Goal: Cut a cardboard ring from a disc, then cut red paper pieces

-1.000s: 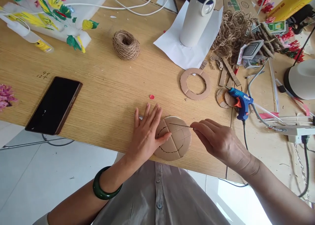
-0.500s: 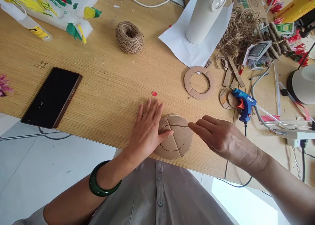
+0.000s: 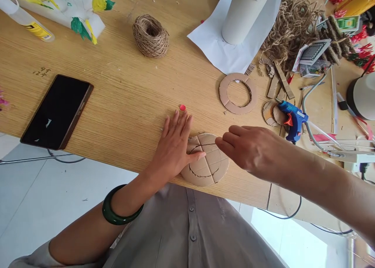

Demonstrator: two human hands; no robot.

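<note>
A round cardboard disc (image 3: 208,162), marked with crossing lines and a partly cut inner circle, lies at the table's front edge. Spread flat over its left side, my left hand (image 3: 175,147) rests with the thumb on the disc. My right hand (image 3: 249,150) is closed at the disc's upper right, pinching a thin, dark, stick-like tool whose tip points left across the cardboard; the fingers hide most of it. Beyond the disc lie a cardboard ring (image 3: 224,94) and a small red dot (image 3: 182,108), the dot just past my left fingertips.
A phone (image 3: 57,111) lies at left, a twine ball (image 3: 150,36) further back. A white bottle (image 3: 241,20) stands on paper. At right are a blue glue gun (image 3: 295,121), cardboard strips (image 3: 283,80), loose twine (image 3: 290,25) and cables.
My right hand has moved left and slightly up over the disc, and less of the thin tool shows. My left hand keeps its place on the cardboard. The whole view has shifted a little.
</note>
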